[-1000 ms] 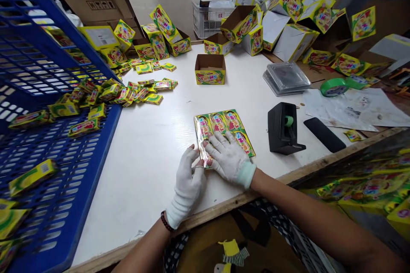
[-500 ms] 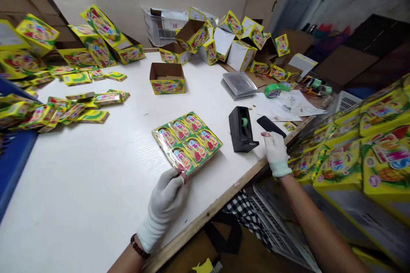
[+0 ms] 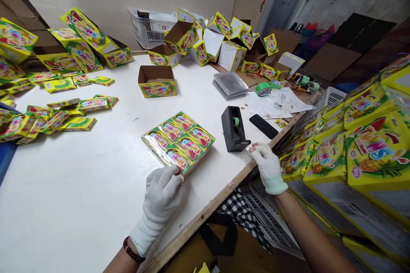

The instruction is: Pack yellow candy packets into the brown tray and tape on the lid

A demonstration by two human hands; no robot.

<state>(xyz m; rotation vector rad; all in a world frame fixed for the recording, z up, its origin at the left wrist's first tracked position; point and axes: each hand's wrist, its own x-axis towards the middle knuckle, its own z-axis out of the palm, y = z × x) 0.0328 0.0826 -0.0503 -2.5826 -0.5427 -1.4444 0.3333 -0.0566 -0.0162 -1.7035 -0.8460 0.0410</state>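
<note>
My left hand (image 3: pixel 163 192), in a white glove with bare fingertips, grips the near corner of a flat pack of small candy boxes (image 3: pixel 179 140). The pack is yellow and green, set in rows under shiny clear film, and rests on the table. Beside the front lip of a black tape dispenser (image 3: pixel 233 130) is my right hand (image 3: pixel 265 162), gloved the same way. Its thumb and forefinger are pinched together at the cutting edge, on what looks like a short end of clear tape (image 3: pixel 249 148). A green-cored roll sits inside the dispenser.
Loose candy boxes (image 3: pixel 77 124) lie at the left. An open display carton (image 3: pixel 156 90) stands behind the pack, with more cartons piled along the back. Clear plastic trays (image 3: pixel 230 85), green tape (image 3: pixel 263 89) and a black phone-like slab (image 3: pixel 263 126) lie rightward. Stacked filled cartons (image 3: pixel 378 153) line the right.
My right hand has moved left and slightly down, from beside the black slab to the dispenser's front lip. My left hand stays on the pack's corner. The whole view has shifted a little.
</note>
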